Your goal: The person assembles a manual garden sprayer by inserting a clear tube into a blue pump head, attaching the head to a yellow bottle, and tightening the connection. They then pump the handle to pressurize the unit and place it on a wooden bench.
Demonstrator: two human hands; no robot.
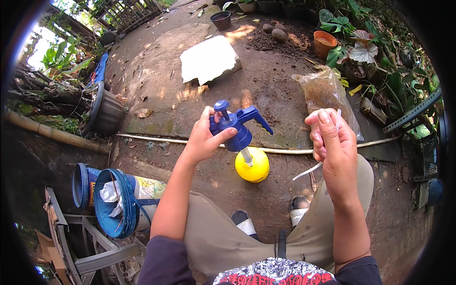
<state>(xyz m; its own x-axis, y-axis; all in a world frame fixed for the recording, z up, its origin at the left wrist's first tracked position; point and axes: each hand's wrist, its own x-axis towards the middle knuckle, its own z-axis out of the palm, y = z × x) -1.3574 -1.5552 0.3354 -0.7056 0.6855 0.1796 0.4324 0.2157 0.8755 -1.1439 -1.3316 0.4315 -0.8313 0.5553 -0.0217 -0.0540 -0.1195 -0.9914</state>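
My left hand [207, 137] grips the blue pump sprayer head [237, 132], its fingers partly hidden behind it. The head has a plunger knob on top and a trigger lever pointing right. Its grey tube stands at the mouth of a round yellow sprayer bottle [252, 166], which rests on the ground between my knees. In my right hand [332, 140], raised above my right knee, a thin white plastic tube [308, 172] is pinched; one end sticks up past the fingers, the other curves down to the left.
Two blue buckets [124, 204] stand by a metal frame [97, 259] at left. A pale hose [190, 142] crosses the ground ahead. Beyond it lie a white-topped block [209, 58], a clear bag of brown fibre [327, 97] and a soil heap [280, 42]. An orange pot [324, 43] and plants line the right.
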